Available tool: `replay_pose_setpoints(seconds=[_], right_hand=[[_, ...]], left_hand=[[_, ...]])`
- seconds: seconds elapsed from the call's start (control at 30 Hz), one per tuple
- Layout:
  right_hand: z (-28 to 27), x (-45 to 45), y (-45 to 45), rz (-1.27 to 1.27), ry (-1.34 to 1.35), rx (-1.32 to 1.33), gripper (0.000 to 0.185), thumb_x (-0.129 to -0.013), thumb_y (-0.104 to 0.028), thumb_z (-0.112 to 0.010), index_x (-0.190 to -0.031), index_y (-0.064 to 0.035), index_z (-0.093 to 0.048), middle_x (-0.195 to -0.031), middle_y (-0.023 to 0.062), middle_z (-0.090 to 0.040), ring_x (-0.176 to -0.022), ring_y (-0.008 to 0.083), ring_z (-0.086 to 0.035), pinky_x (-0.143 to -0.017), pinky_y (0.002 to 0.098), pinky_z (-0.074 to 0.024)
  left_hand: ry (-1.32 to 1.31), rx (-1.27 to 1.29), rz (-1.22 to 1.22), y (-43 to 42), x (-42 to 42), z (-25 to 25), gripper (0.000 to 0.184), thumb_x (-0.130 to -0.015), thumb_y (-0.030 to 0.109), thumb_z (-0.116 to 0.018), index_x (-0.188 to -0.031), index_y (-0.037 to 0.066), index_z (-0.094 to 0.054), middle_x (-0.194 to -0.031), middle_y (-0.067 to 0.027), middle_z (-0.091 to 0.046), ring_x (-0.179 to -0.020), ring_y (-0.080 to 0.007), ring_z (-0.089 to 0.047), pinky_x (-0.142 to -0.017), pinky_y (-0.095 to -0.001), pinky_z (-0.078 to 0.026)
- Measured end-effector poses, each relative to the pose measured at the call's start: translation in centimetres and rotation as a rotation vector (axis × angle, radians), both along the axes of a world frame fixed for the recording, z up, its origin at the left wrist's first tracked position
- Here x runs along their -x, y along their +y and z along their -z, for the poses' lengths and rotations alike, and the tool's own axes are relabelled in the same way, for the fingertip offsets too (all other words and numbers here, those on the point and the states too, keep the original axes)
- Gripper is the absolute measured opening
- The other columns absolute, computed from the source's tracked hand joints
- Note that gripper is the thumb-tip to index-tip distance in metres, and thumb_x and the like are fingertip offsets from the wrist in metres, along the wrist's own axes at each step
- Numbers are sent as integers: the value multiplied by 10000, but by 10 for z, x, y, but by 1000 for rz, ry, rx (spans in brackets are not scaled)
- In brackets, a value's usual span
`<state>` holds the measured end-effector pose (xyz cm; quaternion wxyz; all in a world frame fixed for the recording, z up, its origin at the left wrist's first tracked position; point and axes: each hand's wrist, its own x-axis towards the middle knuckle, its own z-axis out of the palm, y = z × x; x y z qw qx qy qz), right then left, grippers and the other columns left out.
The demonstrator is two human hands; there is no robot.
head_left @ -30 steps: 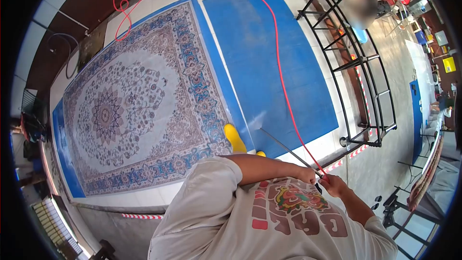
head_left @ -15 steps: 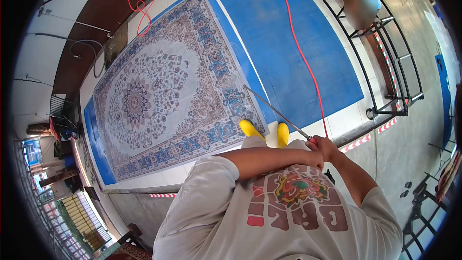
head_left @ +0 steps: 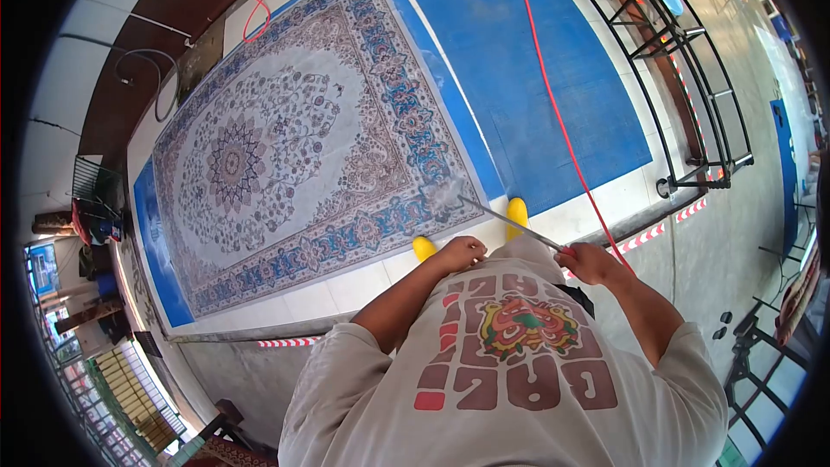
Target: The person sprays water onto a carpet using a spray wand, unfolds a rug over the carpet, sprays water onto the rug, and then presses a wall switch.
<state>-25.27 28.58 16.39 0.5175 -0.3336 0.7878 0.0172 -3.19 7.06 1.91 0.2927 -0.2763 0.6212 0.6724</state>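
Observation:
My right hand [head_left: 588, 263] is closed on the red handle of a long, thin spray wand [head_left: 519, 228]. The wand's tip points at the near right corner of a patterned carpet [head_left: 277, 147], where a whitish spray shows. My left hand [head_left: 462, 253] is away from the wand, in front of my shirt, with its fingers curled; nothing can be made out in it. A red hose [head_left: 553, 104] runs from beside my right hand across the blue mat [head_left: 519, 78].
Yellow boots [head_left: 516, 211] are on my feet at the carpet's near edge. A black metal frame [head_left: 666, 78] stands on the right. Red-and-white tape [head_left: 640, 237] marks the floor edge. A grey hose [head_left: 160, 78] hangs at the left wall.
My left hand has let go of the wand and moved left. The wand's tip has swung from the blue mat to the carpet's near corner. Both boots have shifted, and the view has turned.

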Motion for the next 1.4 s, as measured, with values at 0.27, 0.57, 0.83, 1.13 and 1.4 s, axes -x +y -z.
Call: replay_pose_setpoints(seconds=[0.27,0.57,0.83,1.13,1.4], right_hand=[[6,-135,-107,91,136,279,459,-870,-464,-500,-885,-9,-562,-810,244,-617,-799,430,-595,-705,468,-468],[-16,-204,-81,165,-9,165,435,-874,-437,-531,-859,-3,-553,-764,230,-602,-765,390,-611,-668,432,-466],[-42,-207,-41,45,-27,-113,448,-884,-441,-505,-925,-2,-586,-866,240,-629,-850,398,-609,-734,428,-473],[-6,-215,-67,147,-178,114,433,-905,-433,-473,-992,-10,-518,-840,226,-623,-823,388,-607,-712,416,-459],[2,-220,-74,203,-85,432,348,-915,-368,-465,-960,-24,-489,-734,204,-577,-724,396,-575,-628,426,-430]], left_hand=[[40,-320,-694,-35,-61,-7,408,-904,366,-527,-1228,122,-484,-973,-56,-644,-769,-127,-571,-681,-293,-476],[-90,-719,-991,-18,-72,-9,187,-969,224,-369,-1087,81,-390,-892,-126,-624,-818,-248,-658,-641,-362,-565],[-393,-1000,-753,55,-98,23,300,-975,252,-363,-986,-8,-511,-878,-130,-636,-745,-246,-662,-630,-344,-573],[-201,-736,-957,-20,-116,2,201,-977,259,-349,-1077,95,-409,-899,-142,-636,-747,-251,-661,-574,-364,-562],[-37,-539,-886,-54,-90,-23,159,-976,244,-363,-1075,122,-391,-881,-125,-633,-758,-248,-666,-570,-350,-563]])
